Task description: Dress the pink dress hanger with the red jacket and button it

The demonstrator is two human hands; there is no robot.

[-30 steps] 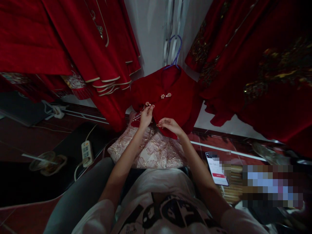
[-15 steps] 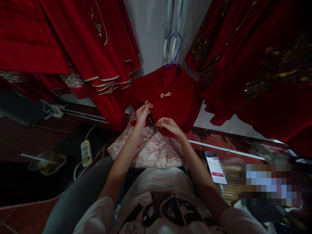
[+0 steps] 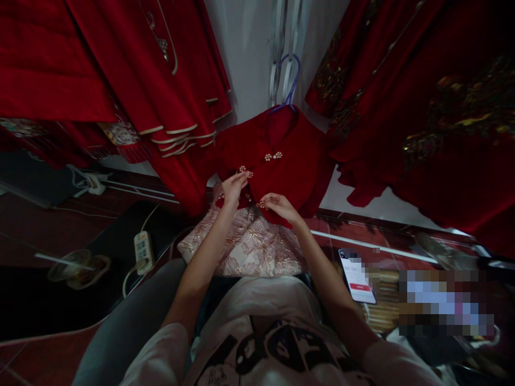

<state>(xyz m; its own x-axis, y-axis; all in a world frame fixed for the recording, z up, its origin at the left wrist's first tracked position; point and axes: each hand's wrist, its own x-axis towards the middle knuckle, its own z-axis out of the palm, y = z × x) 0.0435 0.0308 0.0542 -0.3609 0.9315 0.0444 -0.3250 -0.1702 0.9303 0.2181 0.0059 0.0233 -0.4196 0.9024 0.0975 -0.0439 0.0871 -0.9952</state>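
Note:
A red jacket (image 3: 300, 179) hangs in front of me on a purple hanger (image 3: 294, 88). A fastened pair of pearl flower buttons (image 3: 273, 156) sits below its collar. My left hand (image 3: 234, 187) is closed, its fingertips pinching a flower button (image 3: 250, 174) on the front edge, beside another flower button (image 3: 242, 169). Lower down, my right hand (image 3: 280, 207) is closed too, thumb and fingers on a flower button (image 3: 261, 204) near the hem. Further buttons (image 3: 248, 197) show on the lower left flap between the hands. Pale pink brocade cloth (image 3: 245, 249) lies on my lap beneath the jacket.
Red garments (image 3: 161, 69) hang on the left, and embroidered red ones (image 3: 454, 118) on the right. On a dark surface at left are a power strip (image 3: 143, 253) and a plastic cup (image 3: 72, 266) with a straw. A phone (image 3: 358, 281) lies at right.
My left hand has shifted very slightly to the left, its fingers still at the flower button. My right hand and the jacket look practically the same.

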